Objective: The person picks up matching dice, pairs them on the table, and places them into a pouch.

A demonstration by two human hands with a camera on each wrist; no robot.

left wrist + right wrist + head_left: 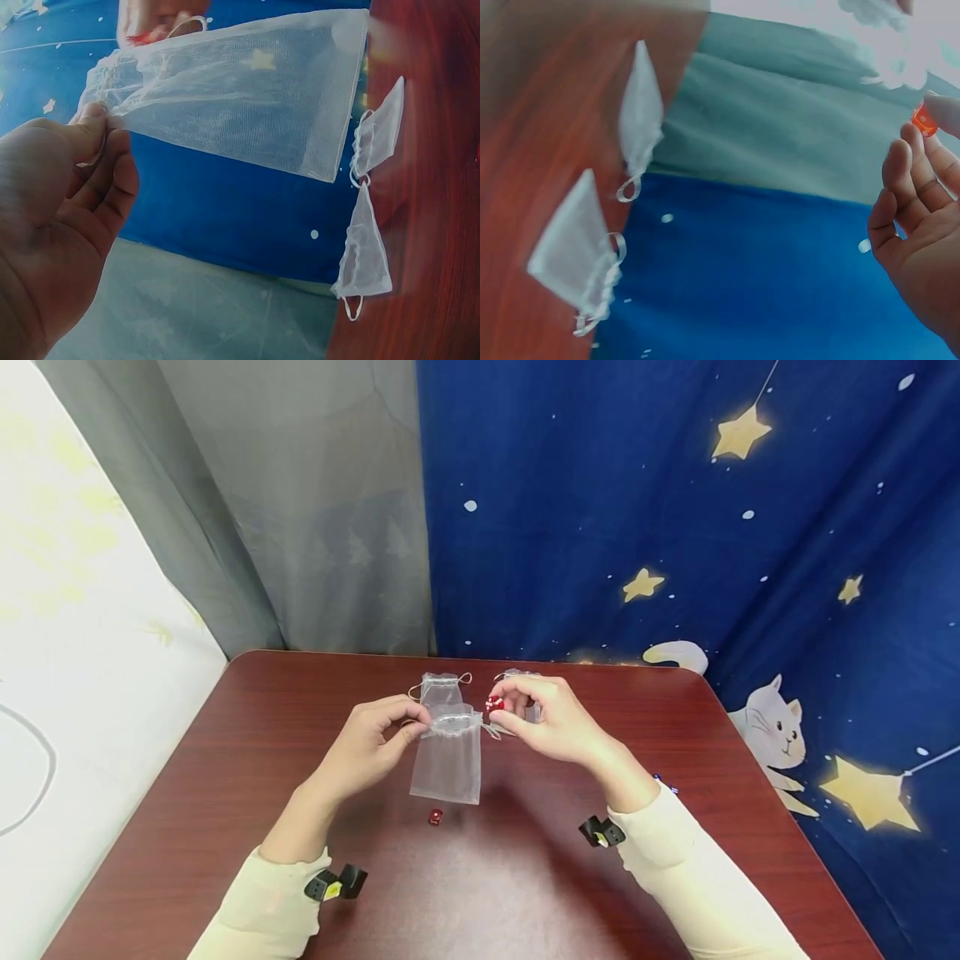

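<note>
My left hand [375, 739] pinches the gathered mouth of a sheer white drawstring pouch [447, 768] between thumb and fingers. The pouch hangs above the table, and its mesh looks flat in the left wrist view. Beside the pouch's mouth, my right hand [551, 718] holds a translucent red die [925, 120] with white dots between thumb and fingertips. Below the pouch, another red die [436, 817] lies on the table. A drawstring loop [491, 732] sticks out from the pouch toward the right hand.
Two more sheer pouches lie toward the table's back, a left one [441, 690] and a right one [577, 240] partly behind my right hand. Small blue objects [666, 784] show past my right forearm. Curtains hang behind the reddish-brown table [465, 893].
</note>
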